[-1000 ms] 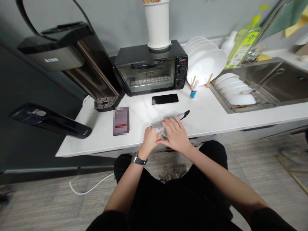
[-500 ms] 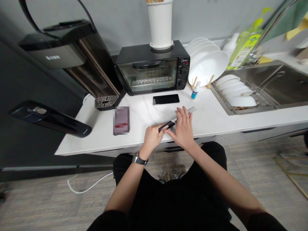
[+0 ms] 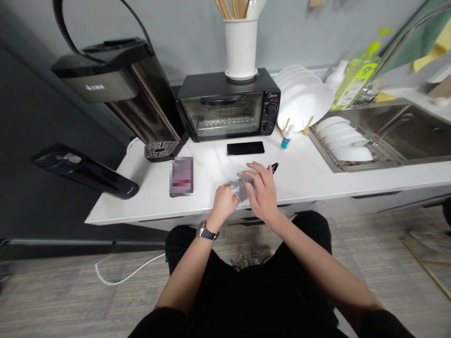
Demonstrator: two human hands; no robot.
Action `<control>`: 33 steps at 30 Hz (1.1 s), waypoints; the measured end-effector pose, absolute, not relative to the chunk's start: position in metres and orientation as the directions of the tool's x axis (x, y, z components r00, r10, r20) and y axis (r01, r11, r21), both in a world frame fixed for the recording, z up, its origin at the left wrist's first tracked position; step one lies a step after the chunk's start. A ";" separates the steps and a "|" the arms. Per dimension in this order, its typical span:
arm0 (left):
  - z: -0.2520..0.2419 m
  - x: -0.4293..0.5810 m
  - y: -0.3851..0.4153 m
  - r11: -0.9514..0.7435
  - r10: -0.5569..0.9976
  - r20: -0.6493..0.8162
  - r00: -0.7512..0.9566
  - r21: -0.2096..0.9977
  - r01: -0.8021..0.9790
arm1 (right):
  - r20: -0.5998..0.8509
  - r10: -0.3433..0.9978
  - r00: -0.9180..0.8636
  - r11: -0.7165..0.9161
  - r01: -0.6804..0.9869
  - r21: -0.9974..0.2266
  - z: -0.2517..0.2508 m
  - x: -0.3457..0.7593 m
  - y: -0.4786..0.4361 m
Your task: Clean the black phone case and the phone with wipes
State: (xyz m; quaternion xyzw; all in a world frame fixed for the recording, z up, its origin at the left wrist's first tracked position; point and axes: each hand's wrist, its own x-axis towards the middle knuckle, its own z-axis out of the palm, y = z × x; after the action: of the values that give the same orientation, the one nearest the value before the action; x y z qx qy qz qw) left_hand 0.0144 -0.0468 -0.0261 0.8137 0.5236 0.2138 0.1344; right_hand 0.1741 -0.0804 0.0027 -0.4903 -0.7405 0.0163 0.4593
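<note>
My left hand (image 3: pixel 224 203) is closed on the near end of a grey cloth (image 3: pixel 241 187) at the front of the white counter (image 3: pixel 141 197). My right hand (image 3: pixel 262 190) lies over the cloth, fingers curled onto it. A slim black object (image 3: pixel 273 167), perhaps a knife or pen, sticks out from under my right fingers; most of it is hidden by the cloth and hand. A watch sits on my left wrist.
A black phone (image 3: pixel 245 148) and a small blue-capped bottle (image 3: pixel 286 137) lie behind the hands. A blurred card or box (image 3: pixel 181 176) sits to the left. Toaster oven (image 3: pixel 229 105), coffee machine (image 3: pixel 120 94), stacked white plates (image 3: pixel 305 96) and a sink rack (image 3: pixel 347 143) line the back.
Half a second ago the black object lay bare between my hands; now the grey cloth covers it again and my right hand has drawn back over it. The view shifted slightly.
</note>
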 end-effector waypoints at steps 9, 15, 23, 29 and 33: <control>-0.032 0.014 -0.044 -0.409 0.912 0.200 0.358 0.383 0.828 | 0.514 0.708 -0.485 0.628 0.765 -0.143 0.016 0.158 -0.044; -0.022 0.016 -0.049 -0.383 0.924 0.170 0.343 0.422 0.822 | 0.482 0.734 -0.479 0.581 0.810 -0.080 0.014 0.186 -0.038; -0.015 0.021 -0.051 -0.380 0.925 0.234 0.300 0.595 0.708 | 0.506 0.832 -0.228 0.351 0.923 -0.160 0.008 0.241 0.001; -0.013 0.020 -0.052 -0.382 0.924 0.234 0.303 0.617 0.688 | 0.552 0.818 -0.163 0.360 0.893 -0.270 0.005 0.229 -0.003; -0.020 0.018 -0.049 -0.374 0.926 0.198 0.322 0.594 0.712 | 0.559 0.787 -0.260 0.470 0.840 -0.271 0.007 0.187 -0.025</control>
State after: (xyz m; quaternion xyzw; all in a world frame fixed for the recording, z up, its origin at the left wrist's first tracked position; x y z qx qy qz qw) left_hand 0.0181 -0.0485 -0.0202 0.7867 0.5204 0.2612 0.2049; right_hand 0.1874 -0.0249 0.0070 -0.5132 -0.7928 -0.0403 0.3264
